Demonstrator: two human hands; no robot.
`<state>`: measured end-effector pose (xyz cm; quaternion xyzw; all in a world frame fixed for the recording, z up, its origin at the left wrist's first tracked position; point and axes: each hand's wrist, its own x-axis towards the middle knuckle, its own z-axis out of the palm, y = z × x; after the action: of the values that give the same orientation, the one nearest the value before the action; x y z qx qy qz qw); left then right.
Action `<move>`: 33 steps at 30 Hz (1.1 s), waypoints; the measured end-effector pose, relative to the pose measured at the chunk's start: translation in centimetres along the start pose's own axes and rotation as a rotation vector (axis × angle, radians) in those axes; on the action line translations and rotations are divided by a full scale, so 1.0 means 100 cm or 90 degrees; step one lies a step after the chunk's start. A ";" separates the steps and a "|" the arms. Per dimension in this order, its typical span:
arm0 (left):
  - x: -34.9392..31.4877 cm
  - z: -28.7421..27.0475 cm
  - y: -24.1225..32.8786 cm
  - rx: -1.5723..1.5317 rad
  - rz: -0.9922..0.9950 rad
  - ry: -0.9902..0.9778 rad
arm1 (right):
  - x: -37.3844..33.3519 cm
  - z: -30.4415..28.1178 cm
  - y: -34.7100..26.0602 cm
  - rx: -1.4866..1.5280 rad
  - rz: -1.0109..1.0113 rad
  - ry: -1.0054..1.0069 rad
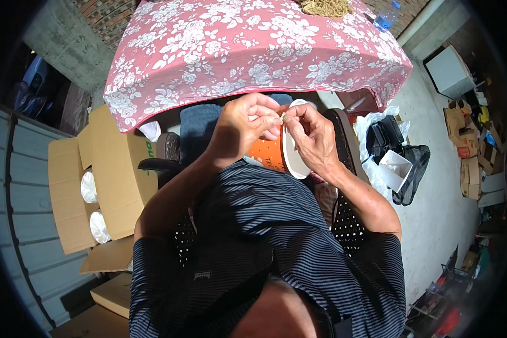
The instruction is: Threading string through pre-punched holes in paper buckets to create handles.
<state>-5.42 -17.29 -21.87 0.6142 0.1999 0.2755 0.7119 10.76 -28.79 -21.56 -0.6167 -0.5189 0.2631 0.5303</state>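
My left hand (pixel 243 123) and my right hand (pixel 315 138) meet above my lap, fingertips pinched together. Between them is a small pale-yellow bit (pixel 282 116), too small to name. Just below, an orange paper tub (pixel 266 153) with white spots and a broad white rim or lid (pixel 296 163) lies tilted on its side against my lap. The right hand covers part of the white disc, its palm edge close to or resting on it. Whether the left hand touches the tub I cannot tell.
Ahead stands a table under a pink floral cloth (pixel 231 50), bearing a bundle of tan strands (pixel 325 7) and a plastic bottle (pixel 387 18). An opened cardboard box (pixel 112 186) with white wrapped rolls is at left. At right are a black bag (pixel 386 135) and a white container (pixel 395 170).
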 end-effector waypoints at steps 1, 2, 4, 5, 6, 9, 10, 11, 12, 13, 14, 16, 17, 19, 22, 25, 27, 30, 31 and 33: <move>0.000 0.001 0.000 -0.004 0.025 0.017 | 0.000 0.000 0.000 -0.004 0.011 -0.002; -0.001 0.003 0.001 -0.003 0.025 0.016 | 0.000 0.000 0.002 -0.003 0.011 -0.002; -0.003 0.006 0.003 0.069 0.057 0.061 | 0.001 0.001 0.005 0.014 -0.002 0.004; -0.002 0.007 0.002 0.069 0.057 0.060 | 0.000 0.001 0.004 0.014 -0.001 0.006; -0.002 0.007 -0.001 0.099 0.074 0.066 | 0.000 0.001 0.003 0.008 -0.011 0.007; -0.001 0.007 -0.004 0.164 0.101 0.079 | 0.001 0.002 0.005 -0.002 -0.024 0.009; -0.001 0.008 -0.003 0.199 0.110 0.086 | 0.001 0.003 0.006 -0.007 -0.028 0.009; -0.002 0.010 -0.001 0.199 0.110 0.086 | 0.001 0.002 0.005 -0.006 -0.028 0.009; -0.004 0.012 0.003 0.244 0.122 0.086 | 0.001 0.002 0.003 -0.006 -0.024 0.007; -0.005 0.013 0.005 0.289 0.133 0.086 | 0.001 0.001 0.001 -0.006 -0.019 0.006; -0.004 0.013 0.003 0.288 0.133 0.085 | 0.001 0.001 0.001 -0.006 -0.019 0.006; -0.004 0.012 -0.004 0.336 0.237 0.082 | 0.001 0.000 0.001 0.024 -0.001 -0.008; -0.004 0.012 -0.006 0.336 0.237 0.082 | 0.001 0.000 0.001 0.024 -0.001 -0.009; -0.003 0.011 -0.007 0.297 0.227 0.091 | 0.001 0.000 0.002 0.062 0.011 -0.013; -0.002 0.009 -0.010 0.212 0.192 0.098 | 0.002 0.002 -0.001 0.113 0.017 -0.007; -0.002 0.011 -0.007 0.140 0.177 0.109 | 0.001 0.003 -0.004 0.118 -0.006 0.015; -0.002 0.009 -0.008 0.094 0.151 0.092 | 0.001 -0.001 0.001 0.088 0.003 0.008; 0.000 0.005 -0.010 0.043 0.126 0.077 | 0.001 -0.001 0.001 0.038 -0.006 0.000; 0.000 0.004 -0.010 0.038 0.128 0.079 | 0.001 -0.001 0.000 0.017 -0.023 0.000; 0.000 0.006 -0.010 0.050 0.144 0.082 | 0.002 -0.001 0.001 0.001 -0.047 0.010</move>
<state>-4.94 -17.84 -22.71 0.6412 0.1853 0.3844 0.6377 10.92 -28.62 -21.61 -0.5990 -0.5369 0.2388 0.5440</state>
